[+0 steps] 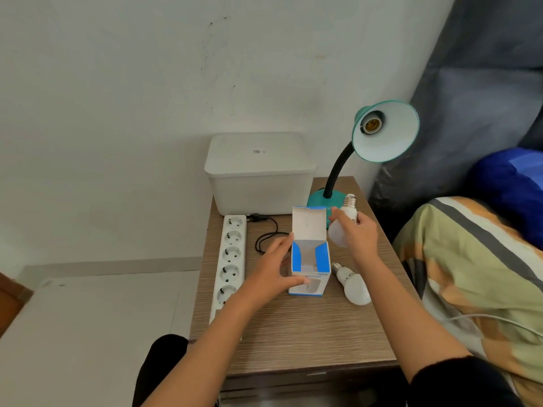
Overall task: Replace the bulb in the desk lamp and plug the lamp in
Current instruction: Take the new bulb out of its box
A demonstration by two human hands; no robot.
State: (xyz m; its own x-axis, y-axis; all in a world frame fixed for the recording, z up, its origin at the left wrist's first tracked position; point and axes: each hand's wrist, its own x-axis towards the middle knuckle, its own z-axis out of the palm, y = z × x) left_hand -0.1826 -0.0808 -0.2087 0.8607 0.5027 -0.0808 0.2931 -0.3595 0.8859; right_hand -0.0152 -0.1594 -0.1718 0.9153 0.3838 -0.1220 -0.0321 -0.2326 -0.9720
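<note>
A teal desk lamp (385, 133) stands at the back right of the wooden table (293, 333), its shade tilted toward me and its socket (370, 124) bare. My left hand (274, 268) grips the left side of an open blue-and-white bulb box (310, 259) standing mid-table. My right hand (357, 235) holds a white bulb (342, 227) beside the box's raised flap, screw cap pointing up. A second white bulb (352, 284) lies on the table right of the box. The lamp's black cord and plug (258, 217) lie loose behind the box.
A white power strip (232, 259) with several sockets runs along the table's left edge. A lidded white plastic bin (260, 174) sits at the back against the wall. A bed with a striped blanket (476, 274) borders the table's right side.
</note>
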